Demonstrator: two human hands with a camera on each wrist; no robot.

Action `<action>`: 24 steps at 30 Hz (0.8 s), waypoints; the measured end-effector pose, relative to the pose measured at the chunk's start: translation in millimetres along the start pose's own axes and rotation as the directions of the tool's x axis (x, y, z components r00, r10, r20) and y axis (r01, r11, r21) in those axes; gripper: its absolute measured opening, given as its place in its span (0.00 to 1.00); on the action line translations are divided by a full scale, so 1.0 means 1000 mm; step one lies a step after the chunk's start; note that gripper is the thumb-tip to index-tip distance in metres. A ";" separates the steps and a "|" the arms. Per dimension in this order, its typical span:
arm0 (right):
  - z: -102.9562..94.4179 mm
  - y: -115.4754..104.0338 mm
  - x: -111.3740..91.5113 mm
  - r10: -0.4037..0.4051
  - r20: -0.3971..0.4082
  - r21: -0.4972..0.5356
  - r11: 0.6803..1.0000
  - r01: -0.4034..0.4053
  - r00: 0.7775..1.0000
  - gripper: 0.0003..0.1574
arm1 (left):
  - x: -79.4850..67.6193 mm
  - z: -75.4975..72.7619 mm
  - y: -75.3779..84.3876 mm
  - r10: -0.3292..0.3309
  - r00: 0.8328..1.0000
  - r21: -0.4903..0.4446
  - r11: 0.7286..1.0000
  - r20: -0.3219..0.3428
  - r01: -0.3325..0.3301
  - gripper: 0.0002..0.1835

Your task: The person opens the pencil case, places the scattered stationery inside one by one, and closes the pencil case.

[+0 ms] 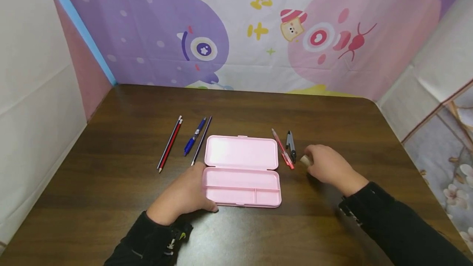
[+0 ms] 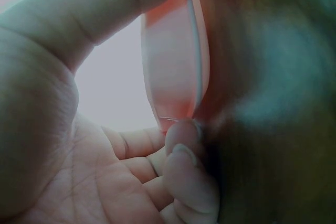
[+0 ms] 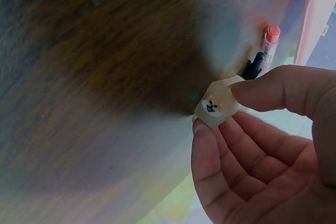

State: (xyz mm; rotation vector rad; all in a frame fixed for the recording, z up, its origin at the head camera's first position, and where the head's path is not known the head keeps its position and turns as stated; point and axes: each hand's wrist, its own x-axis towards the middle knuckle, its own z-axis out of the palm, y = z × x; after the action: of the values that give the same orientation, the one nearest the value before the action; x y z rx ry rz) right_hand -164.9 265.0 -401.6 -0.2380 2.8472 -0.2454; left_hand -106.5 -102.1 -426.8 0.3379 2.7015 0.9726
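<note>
A pink pencil case [image 1: 241,152] lies with its lid folded back and its divided tray facing up. My left hand [image 1: 181,196] grips the tray's left end, thumb at the front edge; the left wrist view has the case's end wall [image 2: 170,51] between thumb and fingers. To the right of the case, my right hand [image 1: 327,163] pinches a small beige eraser-like block [image 3: 220,100] with a printed cartoon face between thumb and fingertips. Close to that hand lie a red pen [image 1: 282,149] and a short grey-and-black item [image 1: 291,145].
Left of the case are a red pencil [image 1: 171,145] beside a dark pencil [image 1: 168,143], a blue pen [image 1: 194,136] and another dark pencil [image 1: 202,141]. A cartoon-printed cloth [image 1: 148,32] hangs behind the brown wooden table [image 1: 122,126].
</note>
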 end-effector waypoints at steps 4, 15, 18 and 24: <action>0.002 0.000 0.000 0.003 -0.024 -0.024 1.000 -0.004 1.000 0.22 | -0.002 -0.001 0.001 -0.026 1.000 0.015 1.000 -0.010 0.026 0.55; 0.006 -0.024 -0.016 -0.093 -0.159 -0.080 0.993 0.081 0.983 0.14 | -0.003 0.000 0.001 -0.012 1.000 -0.009 1.000 -0.014 0.012 0.55; 0.010 -0.040 -0.024 -0.178 -0.213 -0.096 0.982 0.160 0.961 0.11 | -0.003 -0.001 0.002 -0.014 1.000 -0.012 1.000 -0.010 0.014 0.55; 0.017 -0.071 -0.037 -0.299 -0.275 -0.132 0.953 0.272 0.914 0.08 | -0.003 0.000 0.002 -0.024 1.000 -0.013 1.000 -0.008 0.024 0.54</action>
State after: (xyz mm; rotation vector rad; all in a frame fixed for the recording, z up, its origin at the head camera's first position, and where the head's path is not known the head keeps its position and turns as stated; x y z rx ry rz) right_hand -115.6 200.8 -394.8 -0.6961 3.1122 -0.2246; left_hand -103.2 -101.7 -424.8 0.2993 2.6992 0.9870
